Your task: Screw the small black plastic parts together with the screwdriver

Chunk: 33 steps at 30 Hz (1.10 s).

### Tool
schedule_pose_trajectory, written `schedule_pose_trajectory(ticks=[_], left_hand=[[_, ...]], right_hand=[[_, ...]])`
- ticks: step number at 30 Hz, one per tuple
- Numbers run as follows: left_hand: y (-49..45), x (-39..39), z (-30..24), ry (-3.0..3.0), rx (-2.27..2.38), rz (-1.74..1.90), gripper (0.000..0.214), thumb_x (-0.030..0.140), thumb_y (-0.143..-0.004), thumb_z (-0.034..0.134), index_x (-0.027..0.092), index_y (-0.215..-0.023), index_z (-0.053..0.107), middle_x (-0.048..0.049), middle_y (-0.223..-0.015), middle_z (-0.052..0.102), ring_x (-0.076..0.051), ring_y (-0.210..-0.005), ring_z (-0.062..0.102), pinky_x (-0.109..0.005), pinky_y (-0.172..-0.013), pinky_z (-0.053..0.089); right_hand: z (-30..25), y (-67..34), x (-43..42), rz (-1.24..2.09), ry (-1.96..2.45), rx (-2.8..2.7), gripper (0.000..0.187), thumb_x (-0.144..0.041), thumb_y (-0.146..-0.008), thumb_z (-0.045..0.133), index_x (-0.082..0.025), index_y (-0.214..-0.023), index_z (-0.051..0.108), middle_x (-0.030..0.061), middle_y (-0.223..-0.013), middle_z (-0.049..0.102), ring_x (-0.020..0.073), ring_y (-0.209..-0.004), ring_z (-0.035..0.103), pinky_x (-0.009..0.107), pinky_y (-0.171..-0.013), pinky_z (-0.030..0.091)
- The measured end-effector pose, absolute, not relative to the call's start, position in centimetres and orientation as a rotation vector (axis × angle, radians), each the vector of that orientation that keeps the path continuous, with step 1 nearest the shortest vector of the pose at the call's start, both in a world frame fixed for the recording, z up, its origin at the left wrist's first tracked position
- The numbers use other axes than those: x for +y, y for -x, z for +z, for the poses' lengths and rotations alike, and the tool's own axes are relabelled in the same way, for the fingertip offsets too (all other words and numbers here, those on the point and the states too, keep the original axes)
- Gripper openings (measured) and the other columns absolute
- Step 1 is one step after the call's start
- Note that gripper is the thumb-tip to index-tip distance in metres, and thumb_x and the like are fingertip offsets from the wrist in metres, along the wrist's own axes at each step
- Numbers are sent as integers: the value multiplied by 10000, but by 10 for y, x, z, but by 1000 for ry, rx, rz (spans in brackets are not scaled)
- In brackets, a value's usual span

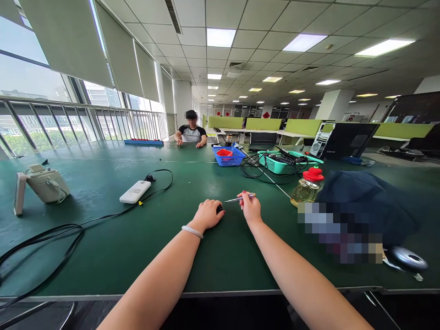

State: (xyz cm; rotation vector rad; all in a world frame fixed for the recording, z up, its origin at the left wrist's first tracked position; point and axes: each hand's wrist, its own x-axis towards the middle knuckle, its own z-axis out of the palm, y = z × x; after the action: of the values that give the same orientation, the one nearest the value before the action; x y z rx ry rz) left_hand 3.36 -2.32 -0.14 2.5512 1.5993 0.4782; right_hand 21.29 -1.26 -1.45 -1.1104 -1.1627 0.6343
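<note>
My left hand [208, 214] rests on the green table [113, 238], fingers curled over a small black object [220, 210] that is mostly hidden. A pale bracelet circles that wrist. My right hand [250, 207] is closed in a pinch on a thin screwdriver [237, 199] with a clear handle; its metal tip points left toward the black object.
A white power strip [135, 191] with black cable lies left of my hands, a beige bag [46, 184] further left. An oil bottle with red cap [307, 186], a dark cloth [364, 201], blue basket [228, 156] and teal basket [280, 162] stand right. A person [191, 130] sits far across.
</note>
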Motion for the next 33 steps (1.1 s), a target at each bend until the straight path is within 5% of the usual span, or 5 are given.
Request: schedule_pose_trajectory(ticks=[21, 33], left_hand=[[-17, -44, 4, -2605, 1573, 361, 302, 472, -911, 536, 286, -1128, 635, -66, -1098, 642, -268, -1106, 548, -424, -940, 443], [164, -64, 13, -2468, 1748, 374, 366, 533, -849, 522, 265, -1053, 664, -69, -988, 671, -278, -975, 612, -392, -898, 464]], right_hand=[[-12, -216, -9, 878, 988, -1055, 533, -723, -711, 614, -195, -643, 647, -22, -489, 488, 105, -395, 421, 261, -378, 338], [-10, -213, -10, 978, 962, -1098, 544, -731, -689, 636, -188, -654, 656, -26, -493, 498, 95, -391, 416, 251, -384, 340]])
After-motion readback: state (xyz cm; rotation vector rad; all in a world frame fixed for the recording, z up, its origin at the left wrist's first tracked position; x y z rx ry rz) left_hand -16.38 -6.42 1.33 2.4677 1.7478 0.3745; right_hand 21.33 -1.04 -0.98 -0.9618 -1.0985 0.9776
